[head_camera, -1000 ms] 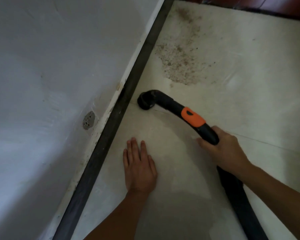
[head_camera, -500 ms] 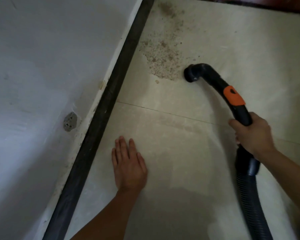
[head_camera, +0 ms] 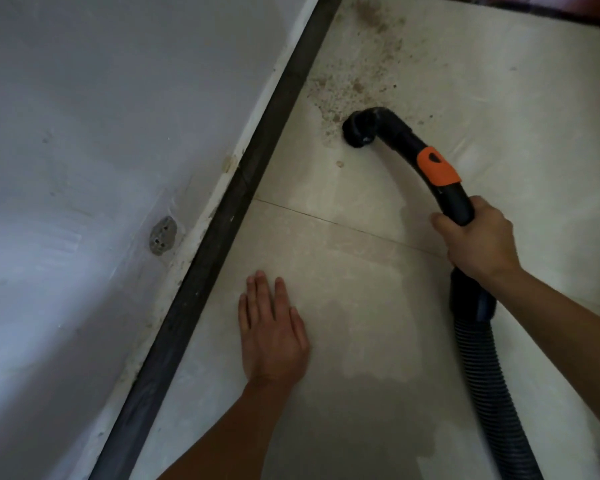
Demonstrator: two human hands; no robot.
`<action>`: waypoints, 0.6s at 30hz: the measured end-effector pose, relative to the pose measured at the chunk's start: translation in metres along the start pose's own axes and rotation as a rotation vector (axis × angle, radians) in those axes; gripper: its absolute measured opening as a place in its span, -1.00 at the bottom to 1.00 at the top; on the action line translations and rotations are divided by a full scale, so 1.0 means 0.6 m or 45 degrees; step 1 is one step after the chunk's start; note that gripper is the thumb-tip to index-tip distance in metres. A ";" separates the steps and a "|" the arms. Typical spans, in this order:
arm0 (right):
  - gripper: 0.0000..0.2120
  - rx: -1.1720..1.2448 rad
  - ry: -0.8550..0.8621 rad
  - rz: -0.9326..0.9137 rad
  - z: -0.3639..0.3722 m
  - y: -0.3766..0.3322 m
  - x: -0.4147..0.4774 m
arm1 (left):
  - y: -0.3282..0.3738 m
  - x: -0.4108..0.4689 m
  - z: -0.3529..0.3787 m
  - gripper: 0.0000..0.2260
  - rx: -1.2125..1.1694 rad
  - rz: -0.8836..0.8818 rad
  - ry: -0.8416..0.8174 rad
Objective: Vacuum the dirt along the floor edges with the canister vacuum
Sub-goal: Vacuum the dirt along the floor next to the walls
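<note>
A black curved vacuum handle with an orange slider (head_camera: 437,167) points its round open end (head_camera: 359,133) down at the floor, on the near edge of a patch of brown dirt (head_camera: 354,81). My right hand (head_camera: 478,237) grips the handle just behind the orange part. The ribbed black hose (head_camera: 489,382) runs from under that hand toward the lower right. My left hand (head_camera: 274,330) rests flat on the pale floor tile, fingers straight, close to the dark skirting strip (head_camera: 222,220). One crumb (head_camera: 340,164) lies apart, just nearer than the nozzle.
A white wall (head_camera: 101,133) fills the left side, with a small grey patch with holes (head_camera: 163,235) low on it. A dark reddish edge (head_camera: 551,8) bounds the floor at the top right. A tile joint (head_camera: 326,221) crosses between my hands.
The nozzle swung from beside the skirting to the right, then came back left onto the near edge of the dirt patch. My left hand stayed flat on the tile.
</note>
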State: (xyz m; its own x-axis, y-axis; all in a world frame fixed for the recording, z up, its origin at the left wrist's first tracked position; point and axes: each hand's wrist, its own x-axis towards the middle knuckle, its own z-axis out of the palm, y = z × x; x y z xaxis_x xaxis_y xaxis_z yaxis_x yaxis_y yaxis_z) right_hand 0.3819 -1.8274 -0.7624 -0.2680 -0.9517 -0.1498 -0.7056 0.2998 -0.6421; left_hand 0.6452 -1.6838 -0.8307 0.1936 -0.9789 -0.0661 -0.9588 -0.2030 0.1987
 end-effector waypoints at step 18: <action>-0.85 0.053 -0.108 0.085 -0.027 0.037 -0.059 | -0.001 0.001 -0.002 -0.49 0.013 -0.001 -0.044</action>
State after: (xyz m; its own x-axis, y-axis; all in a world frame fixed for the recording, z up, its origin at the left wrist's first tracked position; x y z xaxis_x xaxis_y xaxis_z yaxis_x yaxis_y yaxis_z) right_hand 0.3651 -1.7862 -0.7594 -0.2559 -0.9323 -0.2557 -0.6599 0.3617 -0.6586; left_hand 0.6465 -1.6842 -0.8296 0.1869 -0.9773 -0.1002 -0.9608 -0.2031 0.1887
